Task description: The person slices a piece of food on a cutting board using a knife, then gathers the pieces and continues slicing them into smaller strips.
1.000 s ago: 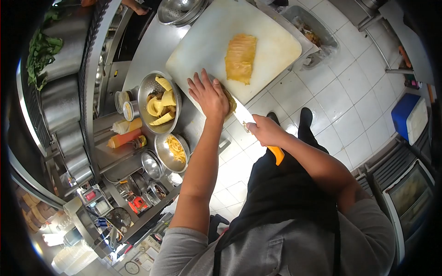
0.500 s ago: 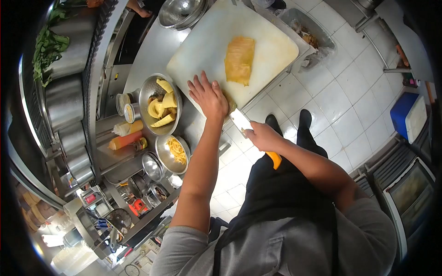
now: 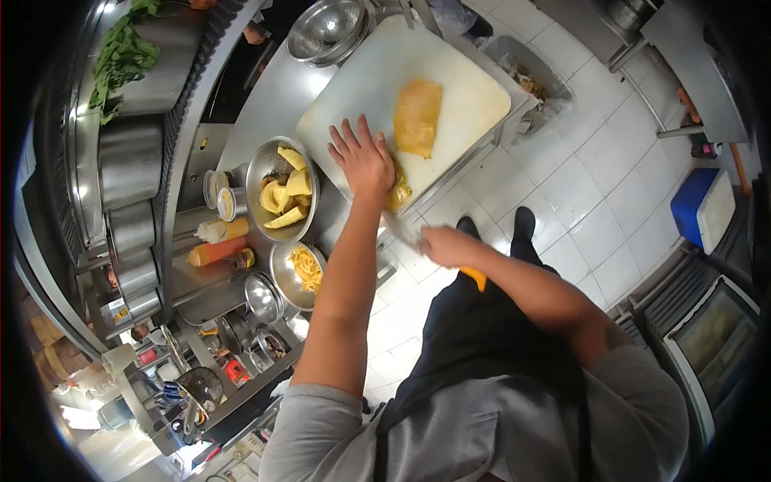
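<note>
**Knife drawn low beside the pinned piece**

The right hand (image 3: 442, 243) has slid left since the earlier frame. It is a closed fist around the knife (image 3: 399, 227), whose blade is now a blur below the board's edge. The left hand (image 3: 363, 161) lies flat, fingers spread, pressing a yellow piece (image 3: 397, 193) at the lower corner of the cutting board (image 3: 353, 88), centre frame. A larger yellow slab (image 3: 417, 117) lies just above. This looks like mid-slice; the next stroke calls for a level blade clear of the palm.

On the cutting board (image 3: 466, 60), a slab of food (image 3: 418, 116); left hand (image 3: 365, 158) beside it at the near edge, right hand (image 3: 443, 245) with knife (image 3: 401, 229) just before that edge. Left of board, a bowl of cut pieces (image 3: 259, 165); behind, a colander (image 3: 328, 28); right, a bin (image 3: 554, 80).
</note>
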A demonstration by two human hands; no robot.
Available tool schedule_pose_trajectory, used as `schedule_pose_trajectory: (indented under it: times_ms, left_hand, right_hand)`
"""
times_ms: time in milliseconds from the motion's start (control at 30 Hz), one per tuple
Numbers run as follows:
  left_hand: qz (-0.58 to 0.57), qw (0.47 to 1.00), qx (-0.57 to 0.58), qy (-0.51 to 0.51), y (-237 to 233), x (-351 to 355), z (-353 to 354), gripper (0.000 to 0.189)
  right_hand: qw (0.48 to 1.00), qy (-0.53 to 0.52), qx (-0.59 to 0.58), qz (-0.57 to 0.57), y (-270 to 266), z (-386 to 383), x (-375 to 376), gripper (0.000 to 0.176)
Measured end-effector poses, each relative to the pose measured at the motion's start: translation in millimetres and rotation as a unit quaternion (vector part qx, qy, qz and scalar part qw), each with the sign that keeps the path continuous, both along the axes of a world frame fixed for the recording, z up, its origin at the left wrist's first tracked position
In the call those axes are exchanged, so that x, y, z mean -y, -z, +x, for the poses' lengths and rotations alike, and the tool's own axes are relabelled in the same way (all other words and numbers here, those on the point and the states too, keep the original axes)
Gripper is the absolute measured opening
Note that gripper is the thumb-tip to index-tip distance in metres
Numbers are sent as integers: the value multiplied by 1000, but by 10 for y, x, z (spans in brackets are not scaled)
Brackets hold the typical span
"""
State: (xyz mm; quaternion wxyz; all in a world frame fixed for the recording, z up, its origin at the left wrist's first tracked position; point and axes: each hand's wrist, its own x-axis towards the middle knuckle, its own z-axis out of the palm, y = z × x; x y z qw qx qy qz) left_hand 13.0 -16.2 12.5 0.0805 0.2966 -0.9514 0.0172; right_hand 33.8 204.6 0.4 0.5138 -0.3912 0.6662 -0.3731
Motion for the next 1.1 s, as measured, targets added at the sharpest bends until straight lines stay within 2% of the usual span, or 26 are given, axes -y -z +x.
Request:
schedule_pose_trajectory:
  times_ms: [33, 67, 100, 167, 200, 233, 300, 333, 433, 567, 667, 700, 800, 900, 1000, 1100]
  left_hand:
    - [-22, 1000, 5, 10, -14, 112, -85, 57]
    - [-44, 999, 12, 18, -35, 220, -134, 57]
    - [-79, 996, 36, 33, -87, 342, -175, 57]
    - [-81, 993, 55, 64, -198, 565, -176, 55]
    - [-83, 991, 66, 81, -277, 659, -188, 54]
    - [-87, 992, 26, 87, -364, 672, -179, 48]
    - [114, 978, 65, 164, -642, 561, -74, 49]
    - [216, 951, 87, 203, -733, 465, 28, 50]
    - [205, 901, 181, 336, -656, 174, 308, 47]
    - [151, 913, 230, 300, -547, 210, 319, 29]
    - [147, 899, 253, 327, -498, 284, 280, 24]
    - [200, 893, 273, 296, -569, 264, 224, 24]
    - [240, 897, 251, 273, -488, 288, 272, 18]
    - [177, 894, 244, 333, -392, 362, 289, 22]
    - [309, 900, 214, 220, -785, 138, 156, 30]
    - [393, 887, 139, 197, -836, 29, -63, 35]
  right_hand:
    - [998, -24, 24, 62, -65, 52, -82, 36]
    - [998, -32, -4, 46, 33, 136, -164, 37]
    - [996, -49, 13, 77, -268, 4, -255, 38]
    - [996, -67, -46, 36, -181, -95, -554, 39]
    - [994, -78, -47, 66, -343, -233, -742, 41]
    - [995, -52, -44, 71, -425, -320, -974, 41]
    - [994, 8, -29, 109, -638, -503, -1433, 41]
    - [985, 82, 26, 149, -666, -535, -1662, 38]
    - [961, 221, 63, 152, -661, -620, -2165, 31]
    - [935, 331, 27, 126, -699, -687, -2411, 28]
    - [913, 393, 36, 100, -681, -668, -2434, 27]
    - [912, 397, 33, 97, -694, -661, -2439, 28]
    - [910, 402, 33, 94, -701, -597, -2476, 29]
    - [910, 400, 36, 102, -701, -549, -2550, 29]
    - [901, 420, 34, 107, -706, -534, -2634, 27]
    - [890, 442, 31, 106, -647, -527, -2707, 26]
